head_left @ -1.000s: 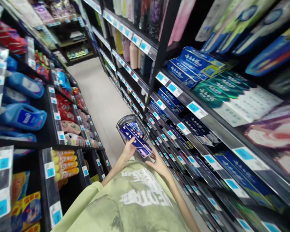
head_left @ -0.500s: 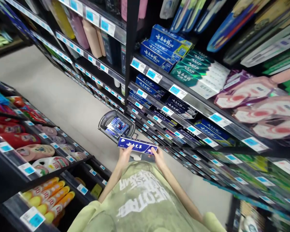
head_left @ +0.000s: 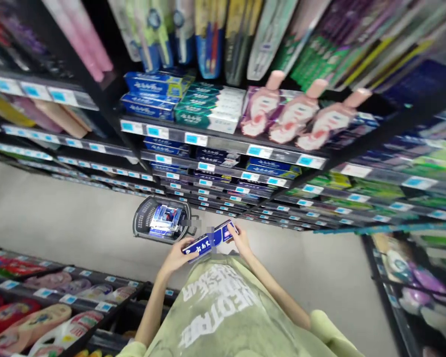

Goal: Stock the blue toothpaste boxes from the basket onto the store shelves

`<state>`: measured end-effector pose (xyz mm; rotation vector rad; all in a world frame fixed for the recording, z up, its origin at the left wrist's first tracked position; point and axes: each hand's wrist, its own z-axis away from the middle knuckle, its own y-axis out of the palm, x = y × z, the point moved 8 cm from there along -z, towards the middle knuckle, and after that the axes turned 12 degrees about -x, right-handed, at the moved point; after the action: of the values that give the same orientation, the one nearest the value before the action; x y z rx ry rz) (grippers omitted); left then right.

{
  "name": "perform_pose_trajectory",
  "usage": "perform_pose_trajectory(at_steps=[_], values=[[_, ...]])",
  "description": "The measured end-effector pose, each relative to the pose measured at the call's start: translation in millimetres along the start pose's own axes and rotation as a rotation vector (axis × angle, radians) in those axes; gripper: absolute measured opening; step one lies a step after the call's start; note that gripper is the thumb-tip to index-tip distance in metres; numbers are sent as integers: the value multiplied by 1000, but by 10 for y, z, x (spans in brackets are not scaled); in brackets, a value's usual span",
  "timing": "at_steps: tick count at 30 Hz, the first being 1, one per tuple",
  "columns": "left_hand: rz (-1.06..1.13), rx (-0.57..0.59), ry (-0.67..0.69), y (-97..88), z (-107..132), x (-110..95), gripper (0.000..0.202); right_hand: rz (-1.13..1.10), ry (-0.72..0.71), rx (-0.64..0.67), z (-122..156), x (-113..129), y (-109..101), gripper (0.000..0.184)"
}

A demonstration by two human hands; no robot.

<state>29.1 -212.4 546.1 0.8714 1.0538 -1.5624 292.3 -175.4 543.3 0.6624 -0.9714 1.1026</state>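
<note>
I hold a long dark blue toothpaste box (head_left: 208,241) in front of my chest, one hand at each end. My left hand (head_left: 178,254) grips its lower left end with the fingers wrapped round it. My right hand (head_left: 237,237) pinches the upper right end. Just beyond the box, on the floor, stands a grey shopping basket (head_left: 143,220) with blue boxes inside. Both forearms rise from my pale green shirt (head_left: 223,312).
Black shelves (head_left: 223,141) with blue price tags face me, stacked with blue and green toothpaste boxes, pink tubes and hanging toothbrush packs. A lower rack of slippers (head_left: 33,317) is at bottom left. The beige aisle floor (head_left: 59,223) runs off to the left.
The view has swung right, from down the aisle to square on the shelves. The box stays in both hands and has tilted, its right end now higher.
</note>
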Motion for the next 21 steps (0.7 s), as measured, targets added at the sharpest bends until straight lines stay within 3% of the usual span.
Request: perform_pose_trajectory(at_steps=[2, 6, 9, 13, 17, 21], values=[[-249, 186, 94, 360, -56, -181, 55, -5, -3, -16, 22, -5, -285, 56], [-590, 491, 244, 1297, -64, -484, 54, -17, 21, -61, 63, -70, -943, 53], [-630, 515, 267, 1993, -63, -608, 64, -39, 52, -129, 62, -116, -1499, 53], [-522, 537, 346, 2804, -3, -608, 78, -74, 49, -223, 112, -182, -2246, 52], [-563, 672, 415, 3343, 72, -415, 90, -75, 39, -329, 338, -394, -2865, 52], [-799, 745, 543, 3619, 18, -403, 92, -204, 52, -345, 572, -639, -3181, 53]])
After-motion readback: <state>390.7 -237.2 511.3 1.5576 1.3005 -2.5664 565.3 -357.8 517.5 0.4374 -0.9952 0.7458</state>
